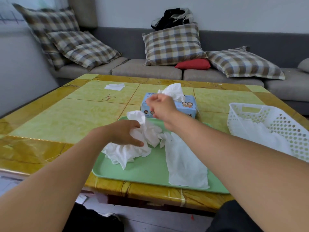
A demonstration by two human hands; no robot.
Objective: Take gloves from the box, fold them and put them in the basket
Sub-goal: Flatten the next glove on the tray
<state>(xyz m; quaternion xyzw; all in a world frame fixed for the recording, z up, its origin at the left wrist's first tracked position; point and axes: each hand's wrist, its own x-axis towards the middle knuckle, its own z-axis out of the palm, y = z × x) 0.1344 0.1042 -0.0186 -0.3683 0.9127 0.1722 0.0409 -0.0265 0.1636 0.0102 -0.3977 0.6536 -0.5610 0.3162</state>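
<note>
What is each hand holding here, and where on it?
The left hand grips the crumpled glove on the tray at its bunched middle. The right hand, blurred, is at the box; its hold cannot be told.

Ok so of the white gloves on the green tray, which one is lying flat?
The long white plastic glove on the right side of the green plastic tray, untouched. The other white gloves are a crumpled heap under the left hand.

Blue glove box (pixel 187 107) with cartoon figures, printed characters on its top edge (too blurred to read)
</note>
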